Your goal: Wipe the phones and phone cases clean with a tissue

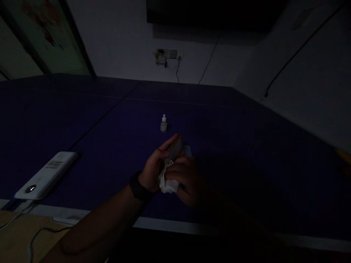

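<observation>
My left hand, with a dark band on its wrist, is closed around a flat rectangular object that looks greyish with a brownish edge. Its exact kind is hard to make out in the dim light. In my right hand is a crumpled white tissue, held against the lower part of that object. Just beyond the fingers, a pale flat item lies on the table, mostly hidden. A small dropper bottle with a white top stands upright farther back.
A white power bank with a lit display lies at the left on the dark blue table, cables running from its near end. Wall sockets with plugs sit behind the table, below a dark screen. Another cable hangs at the right.
</observation>
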`<state>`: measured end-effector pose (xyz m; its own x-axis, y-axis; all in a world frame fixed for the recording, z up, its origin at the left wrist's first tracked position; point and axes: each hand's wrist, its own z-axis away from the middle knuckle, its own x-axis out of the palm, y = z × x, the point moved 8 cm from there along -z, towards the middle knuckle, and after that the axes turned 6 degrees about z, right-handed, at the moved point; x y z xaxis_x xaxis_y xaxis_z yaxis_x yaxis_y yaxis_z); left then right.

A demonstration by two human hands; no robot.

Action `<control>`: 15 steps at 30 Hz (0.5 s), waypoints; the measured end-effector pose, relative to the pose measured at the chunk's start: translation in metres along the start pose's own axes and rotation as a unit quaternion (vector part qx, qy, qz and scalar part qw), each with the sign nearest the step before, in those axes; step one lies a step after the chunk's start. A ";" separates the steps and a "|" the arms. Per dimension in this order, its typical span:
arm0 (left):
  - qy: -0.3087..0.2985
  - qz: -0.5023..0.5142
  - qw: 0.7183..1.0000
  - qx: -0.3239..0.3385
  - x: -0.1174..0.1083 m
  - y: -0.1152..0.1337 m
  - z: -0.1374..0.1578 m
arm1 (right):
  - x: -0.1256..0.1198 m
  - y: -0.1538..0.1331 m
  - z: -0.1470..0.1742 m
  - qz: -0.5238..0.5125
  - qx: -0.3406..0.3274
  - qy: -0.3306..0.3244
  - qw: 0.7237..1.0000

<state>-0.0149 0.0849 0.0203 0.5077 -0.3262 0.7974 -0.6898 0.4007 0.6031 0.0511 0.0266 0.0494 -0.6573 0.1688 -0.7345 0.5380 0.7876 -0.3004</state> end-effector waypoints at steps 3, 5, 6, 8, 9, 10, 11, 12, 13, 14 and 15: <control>-0.006 0.007 1.000 0.012 0.001 0.002 0.000 | -0.004 0.002 -0.001 0.027 0.011 0.009 1.000; -0.006 0.011 1.000 0.024 0.001 0.004 0.000 | -0.007 0.005 -0.001 0.070 0.033 0.031 0.996; -0.004 0.012 1.000 0.027 0.001 0.005 0.000 | -0.008 0.005 -0.001 0.083 0.037 0.038 0.995; 0.002 0.011 1.000 0.027 -0.001 0.005 0.001 | -0.007 0.002 -0.002 0.074 0.025 0.033 0.996; 0.006 0.008 1.000 0.026 -0.001 0.004 0.001 | -0.005 0.000 -0.003 0.057 0.012 0.023 0.998; 0.008 0.005 1.000 0.025 -0.001 0.003 0.001 | -0.004 -0.003 -0.003 0.040 0.001 0.013 0.999; 0.008 0.002 1.000 0.025 -0.001 0.003 0.001 | -0.003 -0.004 -0.004 0.031 -0.005 0.005 0.999; 0.007 0.001 1.000 0.027 -0.001 0.003 0.001 | -0.003 -0.004 -0.004 0.033 -0.003 0.001 0.999; 0.005 0.001 1.000 0.031 0.000 0.003 0.001 | -0.004 -0.003 -0.004 0.047 0.005 0.003 0.999; 0.003 0.001 0.999 0.034 0.001 0.004 0.001 | -0.006 -0.002 -0.004 0.068 0.018 0.007 0.997; 0.001 0.001 0.999 0.036 0.001 0.004 0.001 | -0.007 0.000 -0.004 0.089 0.029 0.013 0.996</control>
<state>-0.0181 0.0853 0.0235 0.5077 -0.3229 0.7987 -0.7261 0.3386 0.5984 0.0536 0.0280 0.0573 -0.5619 0.3174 -0.7639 0.6760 0.7084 -0.2029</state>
